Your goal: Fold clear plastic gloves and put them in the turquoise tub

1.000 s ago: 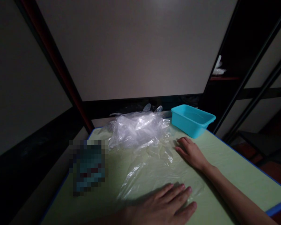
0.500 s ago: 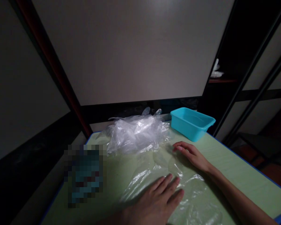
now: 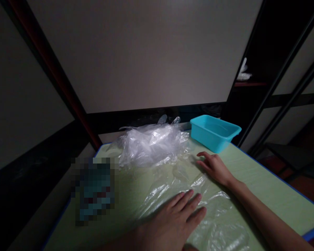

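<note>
A sheet of thin clear plastic (image 3: pixel 157 193), perhaps a bag, lies wrinkled on the pale green table. My left hand (image 3: pixel 175 216) rests flat on it, palm down, with its fingers spread. Beyond it, my right hand (image 3: pixel 216 167) hovers at or just above the far right part of the sheet. Its thumb and forefinger are apart, and I see nothing between them; the other fingers are partly hidden. Behind the sheet sits a crumpled pile of clear plastic (image 3: pixel 151 144), with finger-like tips standing up at its back.
A turquoise plastic basin (image 3: pixel 211 137) stands at the table's back right corner. A blurred-out bluish item (image 3: pixel 96 190) lies on the left side. The table (image 3: pixel 274 198) has a blue edge and backs onto a pale cabinet panel (image 3: pixel 157 59). A dark stool (image 3: pixel 290 158) is off to the right.
My right hand has shifted slightly right, and its thumb and forefinger have parted. The left hand stays flat in place. The whole view has tilted down a little.
</note>
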The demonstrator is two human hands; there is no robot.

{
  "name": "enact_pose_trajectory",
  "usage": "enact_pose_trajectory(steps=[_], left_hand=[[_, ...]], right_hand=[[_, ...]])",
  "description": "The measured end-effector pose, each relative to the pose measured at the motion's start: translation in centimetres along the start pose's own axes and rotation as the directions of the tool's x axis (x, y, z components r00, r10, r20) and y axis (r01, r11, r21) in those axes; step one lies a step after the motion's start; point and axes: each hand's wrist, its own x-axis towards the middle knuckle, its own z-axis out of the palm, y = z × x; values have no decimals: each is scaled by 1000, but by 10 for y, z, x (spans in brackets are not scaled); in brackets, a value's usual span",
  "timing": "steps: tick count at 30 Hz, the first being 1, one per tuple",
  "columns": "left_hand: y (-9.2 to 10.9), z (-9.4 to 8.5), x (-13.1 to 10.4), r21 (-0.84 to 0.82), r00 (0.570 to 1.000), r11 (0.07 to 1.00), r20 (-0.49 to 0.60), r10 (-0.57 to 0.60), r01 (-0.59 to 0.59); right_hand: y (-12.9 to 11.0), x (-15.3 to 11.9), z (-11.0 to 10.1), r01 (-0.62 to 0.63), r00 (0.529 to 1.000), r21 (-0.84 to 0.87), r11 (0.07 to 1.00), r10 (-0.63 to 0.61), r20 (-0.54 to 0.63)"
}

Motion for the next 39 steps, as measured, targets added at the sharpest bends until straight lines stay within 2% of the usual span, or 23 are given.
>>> enact_pose_trajectory(steps=[3, 6, 13, 17, 23, 33, 39], left_hand=[[1, -3, 0, -24, 1000, 1000, 1, 2, -2], [2, -4, -1, -36, 1000, 999, 2, 1, -1], [1, -3, -2, -44, 1000, 999, 3, -9, 10], [1, -3, -1, -49, 1000, 999, 2, -10, 10], [2, -4, -1, -52, 1000, 999, 28, -11, 13], [5, -14, -2, -66, 996, 997, 82, -35, 41], [5, -9, -4, -39, 997, 997, 53, -61, 63]], right_hand=[[7, 0, -4, -22, 998, -78, 997, 17, -60], [5, -1, -4, 2, 996, -114, 993, -12, -88], [-5, -8, 17, 103, 995, -221, 970, -97, 37], [-2, -11, 24, 80, 996, -301, 950, -63, 65], [5, -12, 24, 34, 999, -383, 923, -19, 43], [5, -11, 24, -12, 999, -419, 908, 27, 29], [7, -12, 26, -13, 1000, -377, 926, 17, 8]])
